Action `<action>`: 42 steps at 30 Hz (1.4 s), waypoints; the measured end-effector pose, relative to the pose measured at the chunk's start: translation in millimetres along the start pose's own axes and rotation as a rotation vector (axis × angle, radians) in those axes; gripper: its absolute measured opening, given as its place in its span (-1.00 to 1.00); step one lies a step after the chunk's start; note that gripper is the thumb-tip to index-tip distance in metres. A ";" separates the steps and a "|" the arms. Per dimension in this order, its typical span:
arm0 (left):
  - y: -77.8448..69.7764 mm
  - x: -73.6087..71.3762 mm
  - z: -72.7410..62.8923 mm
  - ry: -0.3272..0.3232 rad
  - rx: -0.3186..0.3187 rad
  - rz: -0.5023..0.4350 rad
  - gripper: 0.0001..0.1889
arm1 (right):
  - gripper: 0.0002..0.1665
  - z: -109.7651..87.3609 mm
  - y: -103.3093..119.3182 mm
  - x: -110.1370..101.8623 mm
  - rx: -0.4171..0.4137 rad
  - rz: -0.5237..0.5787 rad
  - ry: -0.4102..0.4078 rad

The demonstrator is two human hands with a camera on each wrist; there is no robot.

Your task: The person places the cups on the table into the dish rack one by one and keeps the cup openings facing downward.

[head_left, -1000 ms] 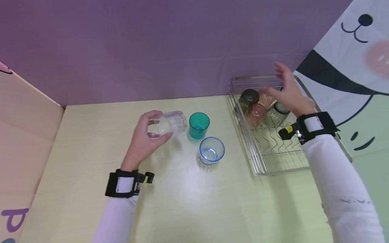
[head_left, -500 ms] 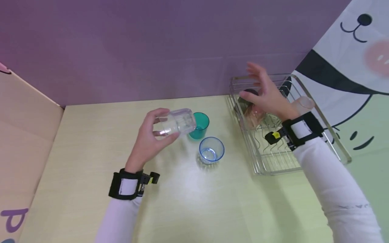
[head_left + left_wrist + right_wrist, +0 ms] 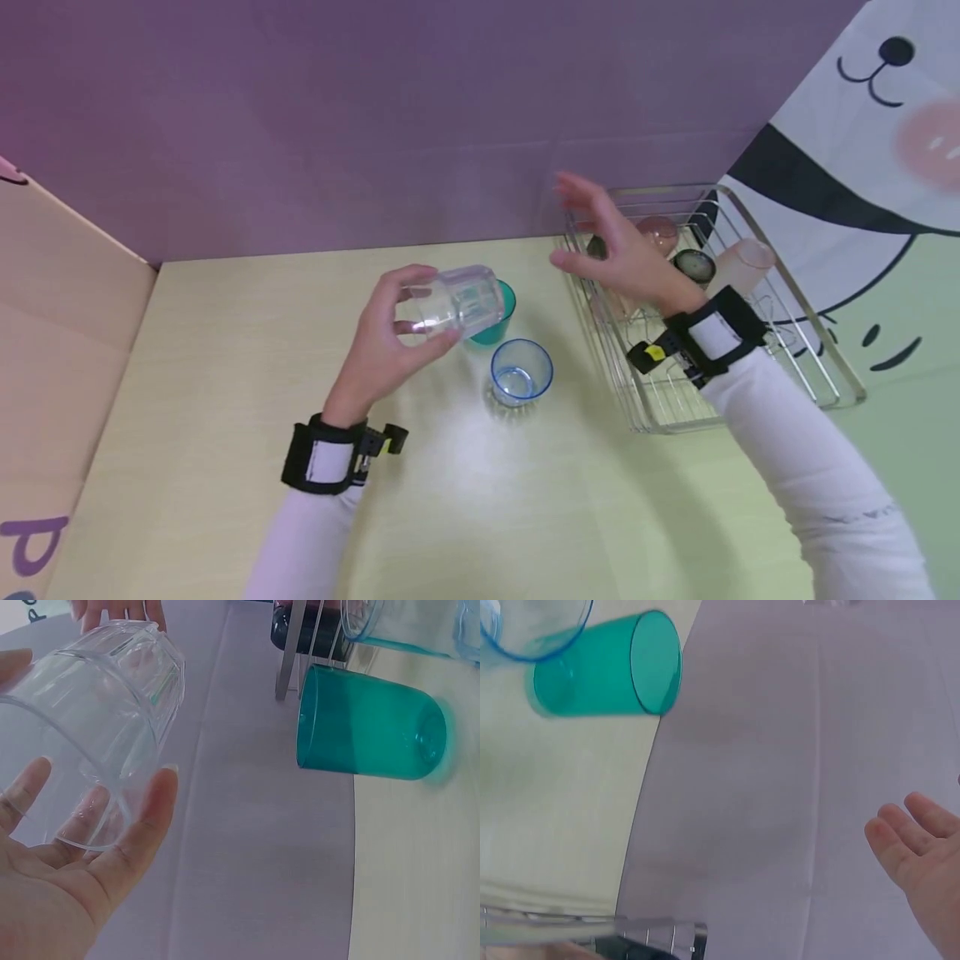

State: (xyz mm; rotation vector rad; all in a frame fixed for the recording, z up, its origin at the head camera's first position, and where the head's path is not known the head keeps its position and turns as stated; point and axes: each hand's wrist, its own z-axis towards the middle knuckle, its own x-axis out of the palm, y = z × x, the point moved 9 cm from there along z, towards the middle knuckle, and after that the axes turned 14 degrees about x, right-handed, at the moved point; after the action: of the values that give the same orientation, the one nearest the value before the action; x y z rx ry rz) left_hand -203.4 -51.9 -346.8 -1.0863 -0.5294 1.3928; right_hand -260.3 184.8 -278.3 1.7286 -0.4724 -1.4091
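Observation:
My left hand (image 3: pixel 382 350) grips a clear cup (image 3: pixel 461 302) by its rim end, tipped on its side with the base toward the right. In the left wrist view, fingers and thumb spread round the clear cup (image 3: pixel 105 712). Behind it in the head view, partly covered, stands a teal cup (image 3: pixel 495 333); closer to me is a clear blue-rimmed cup (image 3: pixel 522 371). Both are upright on the table. My right hand (image 3: pixel 626 254) hovers over the left side of the wire rack, its fingers spread and holding nothing. The right wrist view catches the fingers (image 3: pixel 900 847) apart from everything.
At the right of the table (image 3: pixel 225 375) sits a metal wire rack (image 3: pixel 637 404). Inside it are several glasses, among them a pinkish glass (image 3: pixel 660 233), a dark-ended glass (image 3: pixel 693 267) and a pale one (image 3: pixel 742 262). A purple backdrop (image 3: pixel 360 125) rises behind.
My right hand has swung left across the rack, from its right part to its left edge. The left hand has carried the clear cup slightly right, so it now overlaps the teal cup.

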 end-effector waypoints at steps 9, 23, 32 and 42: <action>-5.8 7.7 -0.4 0.015 0.007 -0.008 -0.25 | 0.04 -3.4 13.6 30.6 -0.047 0.023 0.091; -16.0 13.2 3.3 0.015 0.054 -0.090 -0.26 | 0.05 -10.8 23.9 68.9 -0.039 0.022 0.238; -18.1 15.1 4.7 0.006 0.083 -0.122 -0.28 | -0.17 -13.2 28.1 83.5 -0.080 0.023 0.308; -18.6 16.6 3.7 0.010 0.097 -0.140 -0.27 | -0.30 -11.6 22.0 93.0 -0.022 0.160 0.369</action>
State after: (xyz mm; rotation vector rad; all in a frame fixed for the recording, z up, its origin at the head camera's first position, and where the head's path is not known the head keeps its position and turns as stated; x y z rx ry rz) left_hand -194.1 -32.1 -334.2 -0.9601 -0.5157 1.2767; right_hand -217.2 108.5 -318.1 1.8370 -0.3794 -0.9522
